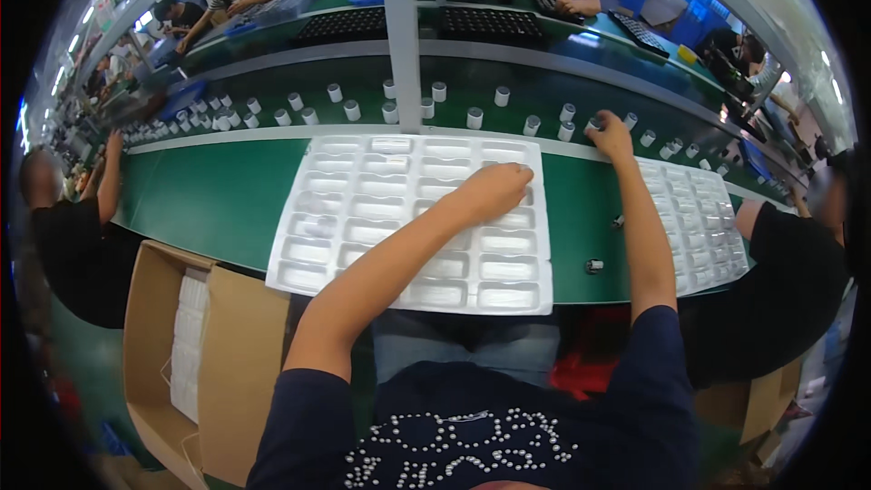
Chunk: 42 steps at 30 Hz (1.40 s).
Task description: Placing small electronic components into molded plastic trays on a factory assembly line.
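Nearest, silver studs make letter-like marks on the person's navy T-shirt. At left, one open brown cardboard box contains stacked white pieces. On the green table lie two small dark-and-silver cylinders and two white plastic trays, each with many shallow compartments. The left hand, fingers curled, is over the front tray; I cannot tell if it holds something. Farther, the right hand touches one white, dark-topped cylinder, grip unclear, among more than twenty similar ones.
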### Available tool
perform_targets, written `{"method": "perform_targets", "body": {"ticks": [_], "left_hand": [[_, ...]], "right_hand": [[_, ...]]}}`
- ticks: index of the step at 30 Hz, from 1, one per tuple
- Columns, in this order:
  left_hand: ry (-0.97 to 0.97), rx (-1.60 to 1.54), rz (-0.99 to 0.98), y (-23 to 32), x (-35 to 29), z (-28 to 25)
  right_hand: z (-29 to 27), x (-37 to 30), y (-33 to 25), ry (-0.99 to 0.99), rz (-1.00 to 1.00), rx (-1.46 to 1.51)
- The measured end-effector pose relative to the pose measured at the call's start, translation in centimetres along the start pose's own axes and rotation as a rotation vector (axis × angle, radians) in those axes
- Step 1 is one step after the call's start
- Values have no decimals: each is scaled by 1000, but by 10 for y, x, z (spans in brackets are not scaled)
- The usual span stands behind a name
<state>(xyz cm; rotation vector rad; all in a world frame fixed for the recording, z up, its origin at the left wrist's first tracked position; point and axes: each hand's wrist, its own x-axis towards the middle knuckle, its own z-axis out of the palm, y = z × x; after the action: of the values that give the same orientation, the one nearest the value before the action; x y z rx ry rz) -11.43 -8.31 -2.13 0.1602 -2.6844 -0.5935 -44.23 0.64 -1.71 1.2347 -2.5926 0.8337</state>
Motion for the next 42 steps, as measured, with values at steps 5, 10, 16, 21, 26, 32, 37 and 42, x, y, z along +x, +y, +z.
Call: {"method": "perform_targets", "body": {"ticks": [5, 10, 16, 21, 26, 32, 37, 42], "left_hand": [[310, 63, -34, -3, -52, -52], [281, 381, -453, -36, -112, -82], [421, 194, -387, -50, -113, -65], [288, 88, -513, -68, -118, -75], [283, 100, -446, -73, -127, -88], [243, 162, -318, -67, -114, -75], [163, -11, -451, -56, -118, -97], [402, 32, -322, -51, -90, -83]], "right_hand": [[-60, -42, -33, -76, -220, 80], [-107, -140, -30, -312, -138, -140], [-92, -189, -4, -182, -184, -69], [-80, -183, -28, -125, 91, 256], [-50, -146, -47, -147, 216, 1127], [-27, -99, -82, -405, 171, 1553], [-9, -77, -100, -449, 235, 1546], [4, -92, -96, -474, 264, 1583]]}}
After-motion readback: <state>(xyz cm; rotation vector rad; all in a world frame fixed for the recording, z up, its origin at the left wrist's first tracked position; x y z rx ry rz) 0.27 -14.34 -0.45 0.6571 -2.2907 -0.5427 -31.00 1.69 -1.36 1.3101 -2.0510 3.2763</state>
